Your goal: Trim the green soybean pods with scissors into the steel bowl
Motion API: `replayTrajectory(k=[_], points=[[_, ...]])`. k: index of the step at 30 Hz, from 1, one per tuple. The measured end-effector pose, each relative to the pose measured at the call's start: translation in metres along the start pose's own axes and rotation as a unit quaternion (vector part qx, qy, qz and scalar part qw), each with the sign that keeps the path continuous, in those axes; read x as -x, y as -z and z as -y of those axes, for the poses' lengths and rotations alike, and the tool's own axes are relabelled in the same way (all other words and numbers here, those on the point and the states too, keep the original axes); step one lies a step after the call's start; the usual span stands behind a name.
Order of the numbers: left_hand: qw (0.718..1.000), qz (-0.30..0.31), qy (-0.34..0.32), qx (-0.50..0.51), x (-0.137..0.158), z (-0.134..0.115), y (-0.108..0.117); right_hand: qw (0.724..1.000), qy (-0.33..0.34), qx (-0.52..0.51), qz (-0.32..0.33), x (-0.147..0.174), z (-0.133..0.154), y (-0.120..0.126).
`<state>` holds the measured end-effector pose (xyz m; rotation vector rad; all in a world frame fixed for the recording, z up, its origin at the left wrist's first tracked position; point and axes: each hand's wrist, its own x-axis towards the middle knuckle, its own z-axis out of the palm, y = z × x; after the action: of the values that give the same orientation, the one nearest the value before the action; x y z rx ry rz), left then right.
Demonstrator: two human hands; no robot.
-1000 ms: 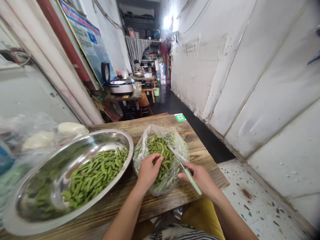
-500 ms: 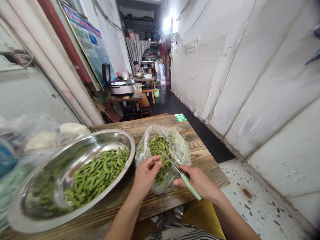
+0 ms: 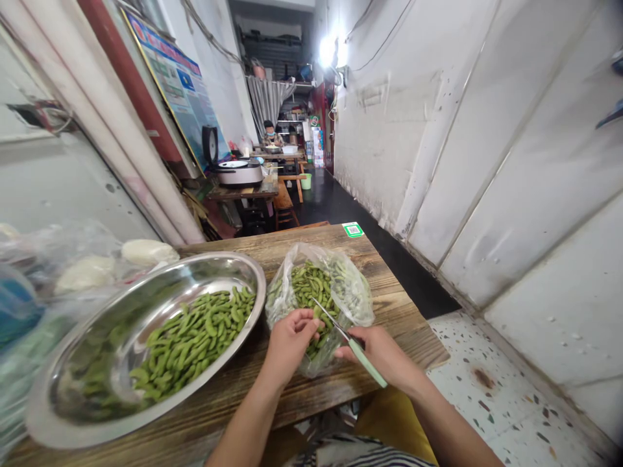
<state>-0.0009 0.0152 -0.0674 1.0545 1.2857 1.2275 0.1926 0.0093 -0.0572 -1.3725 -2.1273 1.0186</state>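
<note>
My left hand (image 3: 294, 337) is closed in a pinch on a green edamame pod (image 3: 319, 315), just over the front of a clear plastic bag (image 3: 354, 299). Loose edamame pods (image 3: 311, 280) fill that bag. In my right hand (image 3: 382, 353) are scissors (image 3: 363, 358) with pale green handles. Their blades point up and left, with the tips close to the left fingertips and the held pod. To the left, a wide steel basin (image 3: 80, 425) contains a heap of edamame pods (image 3: 195, 340). My fingers partly hide the held pod.
Both bag and basin rest on a wooden table (image 3: 399, 324). Plastic bags (image 3: 92, 272) with pale contents crowd its left side. A green code sticker (image 3: 353, 229) marks the far corner. Beyond are a rice cooker (image 3: 238, 173) and a seated person (image 3: 271, 135). A white wall runs along the right.
The scissor blades look closer together than before. Both hands remain over the bag's front, with only slight movement. The whole view has shifted a little.
</note>
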Motion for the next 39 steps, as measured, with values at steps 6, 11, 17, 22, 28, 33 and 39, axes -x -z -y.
replayTrajectory(k=[6, 11, 17, 22, 28, 33, 39], points=[[0.992, -0.036, 0.011, 0.124, -0.001, -0.006, -0.001, 1.0, 0.005, 0.007, -0.011, 0.001, -0.001, 0.005], [0.96, -0.031, 0.054, 0.274, 0.0, -0.012, -0.001, 0.999, 0.028, -0.02, 0.03, 0.006, 0.008, 0.008], [0.944, -0.049, 0.076, 0.317, 0.003, -0.014, -0.005, 0.998, 0.037, -0.033, 0.037, 0.007, 0.011, 0.005], [0.941, -0.059, 0.072, 0.325, 0.006, -0.011, -0.009, 0.997, 0.043, -0.056, 0.032, 0.006, 0.009, 0.002], [0.969, -0.095, 0.014, 0.23, -0.001, -0.005, 0.004, 0.996, 0.033, -0.086, 0.02, 0.0, 0.001, -0.002], [0.863, -0.407, -0.211, -0.211, -0.007, -0.022, 0.052, 0.999, 0.006, -0.03, -0.032, -0.003, -0.008, 0.006], [0.785, -0.246, -0.297, -0.485, -0.008, -0.021, 0.027, 0.999, -0.001, 0.002, -0.045, -0.003, -0.007, 0.008]])
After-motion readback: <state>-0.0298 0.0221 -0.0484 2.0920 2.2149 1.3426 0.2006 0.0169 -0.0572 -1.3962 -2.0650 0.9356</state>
